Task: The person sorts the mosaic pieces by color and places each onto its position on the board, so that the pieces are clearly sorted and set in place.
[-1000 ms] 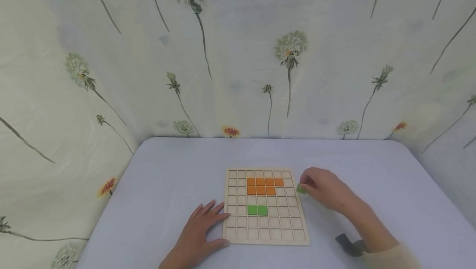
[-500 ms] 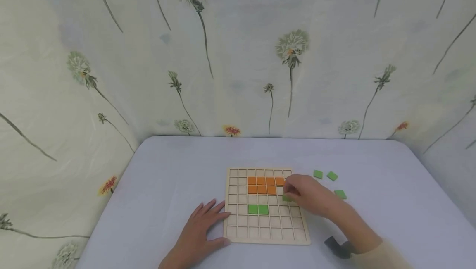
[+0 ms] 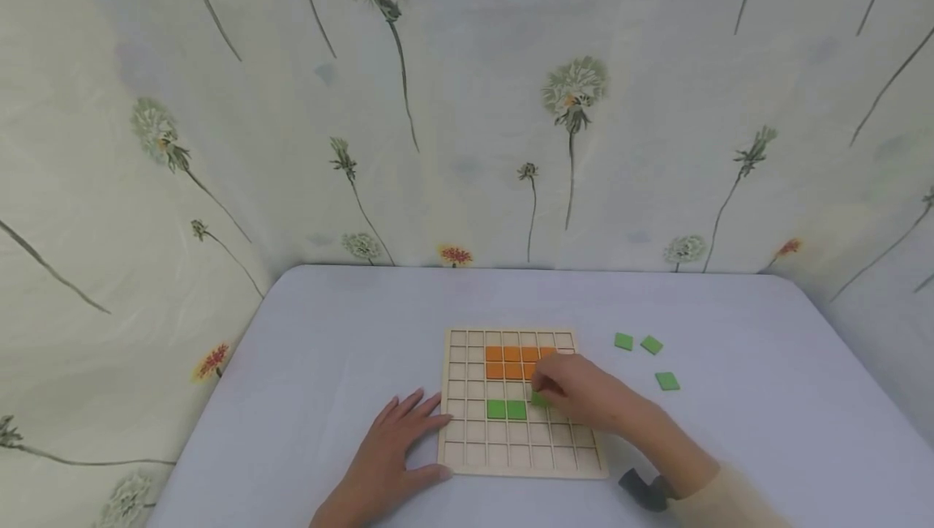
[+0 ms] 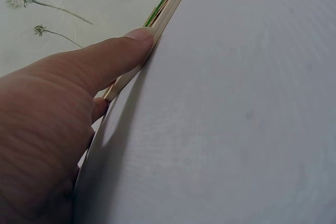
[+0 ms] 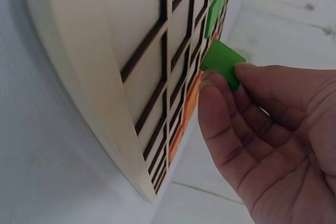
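A wooden grid board (image 3: 521, 459) lies on the table. Two rows of orange square tiles (image 3: 512, 354) sit in its upper part, and two green tiles (image 3: 496, 409) sit side by side lower down. Between thumb and fingers, my right hand (image 3: 584, 390) pinches another green tile (image 5: 224, 62), held tilted over the board just right of the seated green pair. My left hand (image 3: 390, 451) rests with fingers spread at the board's left side. In the left wrist view its thumb (image 4: 121, 59) touches the board's edge. The right hand hides part of the board's right side.
Three loose green tiles (image 3: 667, 381) lie on the white table (image 3: 350, 325) to the right of the board. A dark device (image 3: 642, 490) sits at the right wrist. A flower-patterned curtain (image 3: 467, 106) surrounds the table at the back and sides.
My right hand has moved left with the green tile, from beside the board's right edge to above the grid. The loose green tiles came into view behind it. The left hand stays put.
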